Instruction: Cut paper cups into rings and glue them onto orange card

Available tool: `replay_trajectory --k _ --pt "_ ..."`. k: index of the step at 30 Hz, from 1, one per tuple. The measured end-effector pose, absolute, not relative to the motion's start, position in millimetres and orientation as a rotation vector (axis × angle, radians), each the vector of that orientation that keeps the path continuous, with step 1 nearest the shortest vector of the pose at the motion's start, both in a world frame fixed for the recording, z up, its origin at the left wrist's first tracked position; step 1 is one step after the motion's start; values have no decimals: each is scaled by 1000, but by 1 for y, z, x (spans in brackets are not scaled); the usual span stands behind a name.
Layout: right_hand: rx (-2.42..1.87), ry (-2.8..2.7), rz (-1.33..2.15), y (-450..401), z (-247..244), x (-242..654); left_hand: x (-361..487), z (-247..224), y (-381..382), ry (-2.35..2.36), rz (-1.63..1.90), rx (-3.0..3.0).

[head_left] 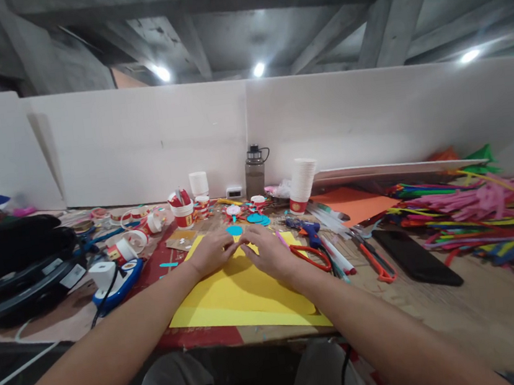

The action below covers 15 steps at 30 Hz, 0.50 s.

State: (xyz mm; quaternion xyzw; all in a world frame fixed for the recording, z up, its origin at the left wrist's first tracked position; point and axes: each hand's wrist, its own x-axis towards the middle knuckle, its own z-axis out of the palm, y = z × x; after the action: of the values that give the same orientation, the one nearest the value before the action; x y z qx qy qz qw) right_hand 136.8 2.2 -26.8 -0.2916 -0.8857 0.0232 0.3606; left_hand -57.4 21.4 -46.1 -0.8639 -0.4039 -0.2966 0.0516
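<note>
Your left hand [214,251] and right hand [268,252] meet over the yellow paper [246,294], in front of the bottle [255,177]; whether either grip pinches anything, I cannot tell. Blue discs [255,218], nearer the bottle, look finished; the paper seems uncut, its work barely begun.

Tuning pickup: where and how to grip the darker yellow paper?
Probably pinch the darker yellow paper by its near edge, from the wearer's side: it lies flat, that edge exposed over the paler sheet, while left hand and right hand are farther up.
</note>
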Motion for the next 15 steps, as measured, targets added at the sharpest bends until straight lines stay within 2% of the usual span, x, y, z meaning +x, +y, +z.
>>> replay_trajectory --k 9,15 --pt "-813 -2183 -6 14 -25 141 -57 -48 21 -1215 -928 -2693" --pt "-997 -2107 -293 53 24 176 -55 -45 18 -1217 -921 -2687"
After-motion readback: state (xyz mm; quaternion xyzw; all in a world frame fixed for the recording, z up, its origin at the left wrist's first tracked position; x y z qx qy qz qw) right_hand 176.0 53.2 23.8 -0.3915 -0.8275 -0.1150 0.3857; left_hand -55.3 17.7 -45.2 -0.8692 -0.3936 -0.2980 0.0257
